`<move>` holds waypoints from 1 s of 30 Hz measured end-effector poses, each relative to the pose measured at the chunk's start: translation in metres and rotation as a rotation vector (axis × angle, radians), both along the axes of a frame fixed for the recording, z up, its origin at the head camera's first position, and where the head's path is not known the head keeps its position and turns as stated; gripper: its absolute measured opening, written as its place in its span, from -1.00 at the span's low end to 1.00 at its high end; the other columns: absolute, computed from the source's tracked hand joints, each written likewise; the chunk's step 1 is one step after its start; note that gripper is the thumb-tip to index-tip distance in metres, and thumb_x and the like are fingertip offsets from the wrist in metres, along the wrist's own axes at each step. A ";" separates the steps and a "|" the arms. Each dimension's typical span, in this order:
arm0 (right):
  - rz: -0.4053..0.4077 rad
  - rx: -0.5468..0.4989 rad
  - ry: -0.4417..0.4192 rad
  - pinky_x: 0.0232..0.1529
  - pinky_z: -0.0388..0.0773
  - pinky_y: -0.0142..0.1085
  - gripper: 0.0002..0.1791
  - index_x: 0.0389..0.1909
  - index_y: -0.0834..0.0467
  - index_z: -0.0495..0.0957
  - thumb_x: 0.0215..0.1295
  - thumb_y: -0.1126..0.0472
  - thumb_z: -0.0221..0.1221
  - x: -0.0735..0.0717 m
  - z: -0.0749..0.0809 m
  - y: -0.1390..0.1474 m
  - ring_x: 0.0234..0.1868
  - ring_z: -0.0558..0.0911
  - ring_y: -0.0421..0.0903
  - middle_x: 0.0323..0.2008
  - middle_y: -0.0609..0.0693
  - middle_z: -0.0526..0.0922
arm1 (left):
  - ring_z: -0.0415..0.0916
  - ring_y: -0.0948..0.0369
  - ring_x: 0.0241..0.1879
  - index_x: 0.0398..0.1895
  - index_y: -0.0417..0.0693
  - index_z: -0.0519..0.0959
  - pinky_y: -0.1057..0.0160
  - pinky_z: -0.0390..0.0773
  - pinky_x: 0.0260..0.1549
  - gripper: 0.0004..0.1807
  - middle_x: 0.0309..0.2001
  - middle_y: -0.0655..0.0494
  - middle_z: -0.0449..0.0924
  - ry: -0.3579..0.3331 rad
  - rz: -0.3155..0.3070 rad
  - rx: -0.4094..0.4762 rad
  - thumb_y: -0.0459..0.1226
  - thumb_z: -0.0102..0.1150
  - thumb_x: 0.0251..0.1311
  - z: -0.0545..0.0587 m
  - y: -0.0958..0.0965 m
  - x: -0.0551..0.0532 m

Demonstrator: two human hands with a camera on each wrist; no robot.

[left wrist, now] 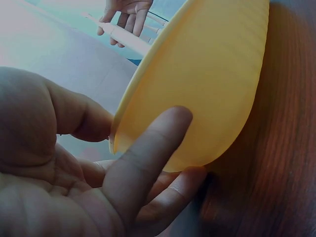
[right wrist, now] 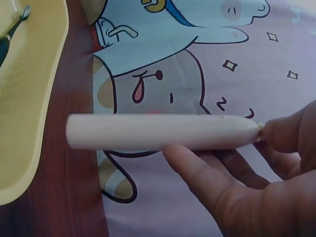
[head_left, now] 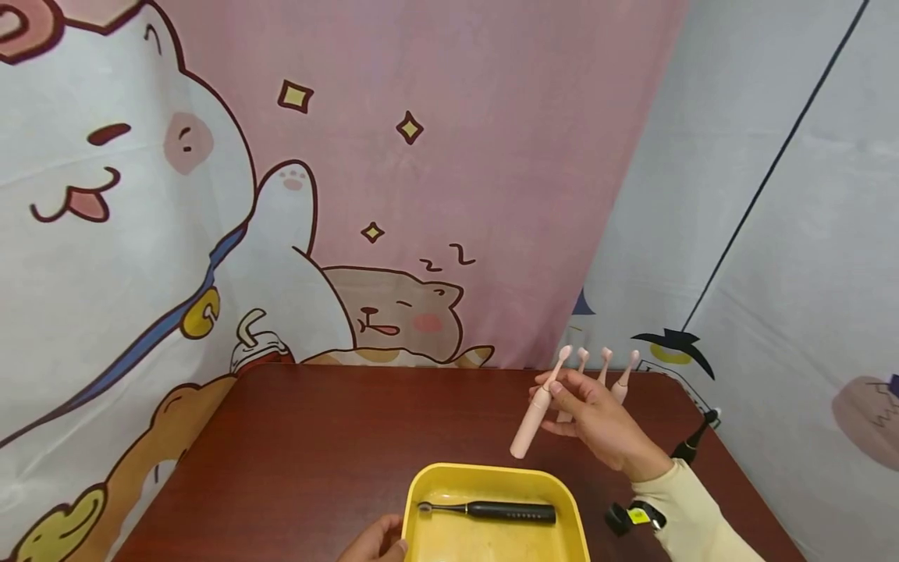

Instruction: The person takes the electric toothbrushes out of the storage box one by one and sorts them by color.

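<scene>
My right hand holds a pale pink electric toothbrush near its neck, brush head up, over the table beyond a yellow tray. Seen from the right wrist, the toothbrush handle lies across the view, pinched at its narrow end by thumb and fingers. Inside the tray lies a black electric toothbrush, its head pointing left. At the tray's left side, my left hand grips the wall; in the left wrist view the thumb is at the rim and fingers press the outside of the tray.
Three more pink toothbrushes stand behind the right hand, partly hidden by it. A black toothbrush stands by the right edge of the brown table. Printed cloth hangs behind and beside the table.
</scene>
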State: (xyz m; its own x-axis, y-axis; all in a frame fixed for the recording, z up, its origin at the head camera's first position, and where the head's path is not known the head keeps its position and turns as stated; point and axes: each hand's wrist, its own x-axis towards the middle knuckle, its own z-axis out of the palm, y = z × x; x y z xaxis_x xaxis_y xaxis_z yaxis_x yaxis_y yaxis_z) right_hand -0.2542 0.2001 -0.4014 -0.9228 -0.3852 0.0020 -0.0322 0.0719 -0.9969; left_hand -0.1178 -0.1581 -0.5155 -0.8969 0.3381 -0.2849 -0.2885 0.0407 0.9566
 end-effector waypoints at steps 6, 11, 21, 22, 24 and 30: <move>-0.103 0.028 0.085 0.10 0.59 -0.03 -0.53 0.27 0.17 0.42 0.50 0.00 0.05 -0.010 -0.010 -0.004 0.22 0.58 0.05 0.26 0.17 0.48 | 0.59 0.11 -0.16 0.20 -0.59 0.26 0.11 0.64 -0.16 -0.54 -0.09 -0.14 0.57 -0.003 0.011 -0.001 -0.34 -0.05 0.42 -0.003 0.000 0.000; -0.195 0.066 0.119 0.07 0.61 -0.09 -0.56 0.26 0.16 0.44 0.50 0.02 0.06 -0.017 -0.018 -0.006 0.18 0.61 -0.07 0.25 0.18 0.48 | 0.59 0.11 -0.17 0.20 -0.57 0.26 0.13 0.64 -0.17 -0.53 -0.10 -0.14 0.57 -0.005 0.007 0.011 -0.33 -0.03 0.40 -0.006 -0.001 0.000; -0.304 0.175 0.243 0.02 0.62 -0.15 -0.62 0.22 0.12 0.49 0.51 0.05 0.05 -0.027 -0.027 -0.008 0.17 0.61 0.06 0.17 0.13 0.56 | 0.59 0.09 -0.17 0.21 -0.53 0.27 0.12 0.65 -0.17 -0.52 -0.11 -0.13 0.57 -0.010 0.017 0.032 -0.31 -0.01 0.40 -0.004 -0.001 0.001; -0.321 0.192 0.263 0.01 0.63 -0.15 -0.63 0.21 0.13 0.50 0.51 0.06 0.05 -0.027 -0.028 -0.008 0.16 0.62 0.07 0.16 0.12 0.57 | 0.59 0.09 -0.17 0.22 -0.52 0.28 0.11 0.65 -0.17 -0.53 -0.11 -0.13 0.57 -0.015 0.020 0.030 -0.30 -0.01 0.40 -0.004 -0.001 0.001; -0.361 0.229 0.304 -0.02 0.65 -0.16 -0.65 0.17 0.13 0.53 0.50 0.08 0.06 -0.029 -0.030 -0.010 0.11 0.64 0.07 0.12 0.13 0.60 | 0.59 0.09 -0.17 0.22 -0.51 0.28 0.11 0.64 -0.18 -0.53 -0.10 -0.13 0.57 -0.017 0.027 0.022 -0.30 -0.02 0.41 -0.003 0.000 0.001; -0.467 0.373 0.412 -0.17 0.65 -0.40 -0.73 0.08 0.08 0.60 0.48 0.10 0.09 -0.032 -0.038 -0.013 -0.05 0.70 0.00 0.01 0.07 0.70 | 0.59 0.09 -0.17 0.21 -0.51 0.29 0.10 0.64 -0.17 -0.54 -0.10 -0.11 0.57 -0.011 0.027 0.001 -0.30 -0.02 0.41 -0.005 -0.001 -0.001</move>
State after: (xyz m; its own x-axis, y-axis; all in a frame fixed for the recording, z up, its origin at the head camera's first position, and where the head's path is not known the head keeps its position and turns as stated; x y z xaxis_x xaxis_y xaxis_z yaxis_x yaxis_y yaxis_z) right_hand -0.2864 0.1868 -0.4389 -0.9439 0.0063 0.3301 -0.2823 0.5032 -0.8168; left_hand -0.1186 -0.1588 -0.5201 -0.9024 0.3144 -0.2949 -0.3004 0.0319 0.9533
